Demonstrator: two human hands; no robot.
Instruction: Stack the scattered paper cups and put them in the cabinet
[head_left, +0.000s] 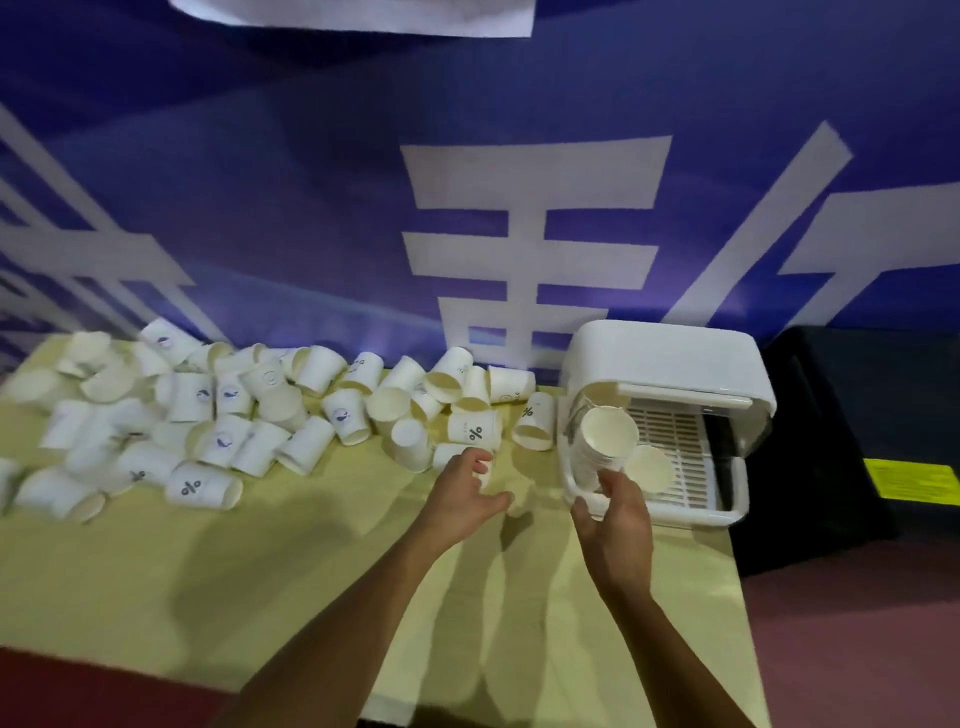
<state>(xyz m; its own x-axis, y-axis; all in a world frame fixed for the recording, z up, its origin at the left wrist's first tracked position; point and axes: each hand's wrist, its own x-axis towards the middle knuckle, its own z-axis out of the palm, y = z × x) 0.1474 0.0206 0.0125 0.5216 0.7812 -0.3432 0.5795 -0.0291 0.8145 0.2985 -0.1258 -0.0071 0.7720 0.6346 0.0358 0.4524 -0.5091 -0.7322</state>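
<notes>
Several white paper cups (202, 486) lie scattered along the back of the yellow table (208, 571), some printed with a % mark. My right hand (615, 525) grips the bottom of a tall stack of cups (605, 441), tilted with its open mouth facing me, in front of the small white cabinet (670, 358). The cabinet's front is open and another cup stack (649, 470) lies on its slatted tray. My left hand (465, 491) curls its fingers round a single cup (485, 470) at the near edge of the pile.
A blue banner with large white characters hangs right behind the table. A black box (852, 441) with a yellow label stands to the right of the cabinet. The table's right edge runs just below the cabinet; reddish floor lies beyond.
</notes>
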